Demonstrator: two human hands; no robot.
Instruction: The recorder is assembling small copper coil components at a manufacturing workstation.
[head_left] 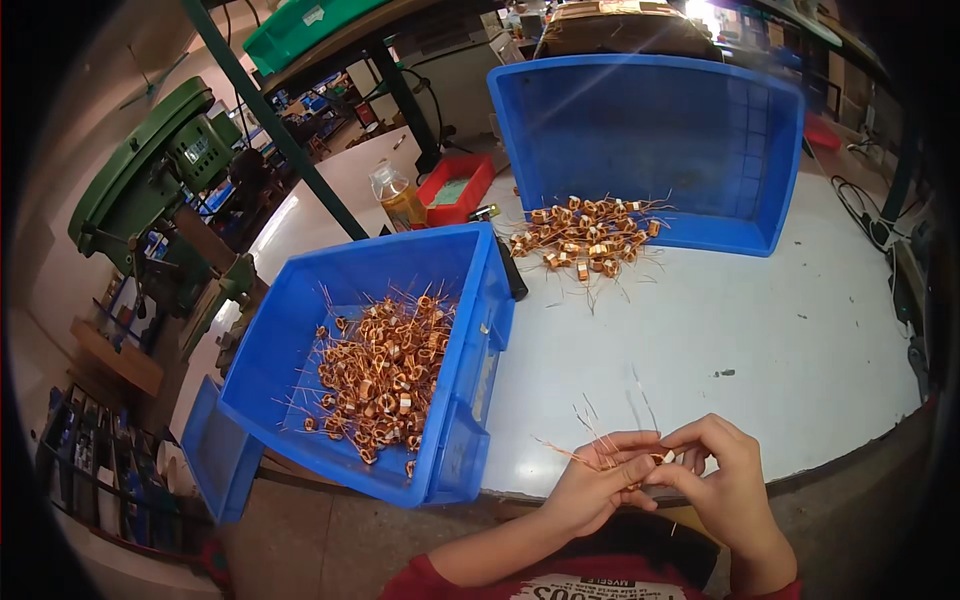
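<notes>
At the table's front edge, my left hand (588,492) is closed around copper wire coils, and their thin leads stick up and out past the fingers. Thumb and fingers of my right hand (728,478) pinch a small copper coil (662,458) with a white patch, right beside the left fingertips. Fingers partly hide both the coil and the bunch. To the left, a blue bin (290,300) holds a heap of similar copper coils (385,365). Farther back, another pile of coils (590,235) with loose leads lies on the white table (700,340).
A second blue bin (640,130) lies on its side behind the pile, its mouth toward me. A red tray (458,190) and a bottle of amber liquid (398,200) stand at the back. Far left is a green drill press (160,180). Black cables (865,215) lie at right.
</notes>
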